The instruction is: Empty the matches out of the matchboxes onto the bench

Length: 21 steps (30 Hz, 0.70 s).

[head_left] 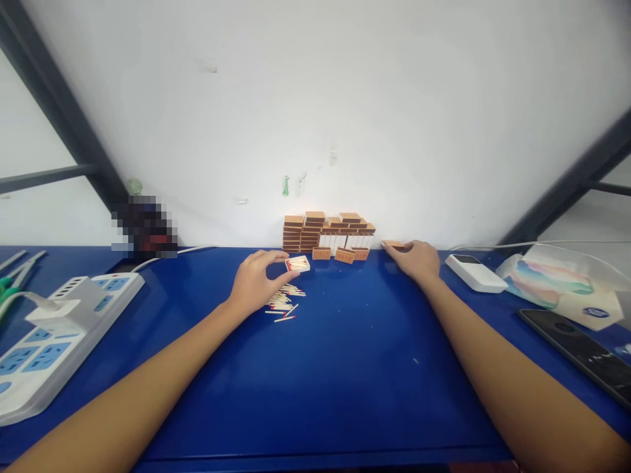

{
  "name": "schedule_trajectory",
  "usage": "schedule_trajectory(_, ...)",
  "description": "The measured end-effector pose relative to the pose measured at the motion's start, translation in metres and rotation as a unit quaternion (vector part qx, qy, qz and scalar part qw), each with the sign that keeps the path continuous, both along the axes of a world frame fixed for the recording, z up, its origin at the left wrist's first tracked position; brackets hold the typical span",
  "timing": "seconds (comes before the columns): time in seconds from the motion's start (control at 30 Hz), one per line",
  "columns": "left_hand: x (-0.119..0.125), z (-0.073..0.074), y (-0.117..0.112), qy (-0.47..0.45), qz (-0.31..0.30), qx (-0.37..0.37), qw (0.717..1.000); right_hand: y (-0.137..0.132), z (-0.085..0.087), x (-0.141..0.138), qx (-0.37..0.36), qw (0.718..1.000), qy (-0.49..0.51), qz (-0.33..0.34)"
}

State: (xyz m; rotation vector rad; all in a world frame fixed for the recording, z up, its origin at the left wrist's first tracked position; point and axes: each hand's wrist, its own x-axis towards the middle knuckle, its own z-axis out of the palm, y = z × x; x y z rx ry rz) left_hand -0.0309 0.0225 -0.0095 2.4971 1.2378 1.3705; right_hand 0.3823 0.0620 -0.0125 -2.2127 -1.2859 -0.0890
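Note:
My left hand pinches a small open tray of matches just above the blue table. Under and beside that hand lies a loose heap of red-tipped matches. My right hand rests on the table farther right, its fingers closed on a brown matchbox near the wall. Between the hands, against the wall, stands a pile of several stacked matchboxes, with a few more boxes standing in front of it.
A white power strip with a plug and cable lies at the left. A white device, a packet of tissues and a dark phone sit at the right. Scissors lie at the far left edge.

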Motion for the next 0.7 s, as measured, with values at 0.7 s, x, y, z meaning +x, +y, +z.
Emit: schedule_trajectory(0.7, 0.019, 0.008, -0.026, -0.071, -0.028, 0.062, 0.995, -0.071, 0.019, -0.150, 0.119, 0.792, 0.394, 0.451)
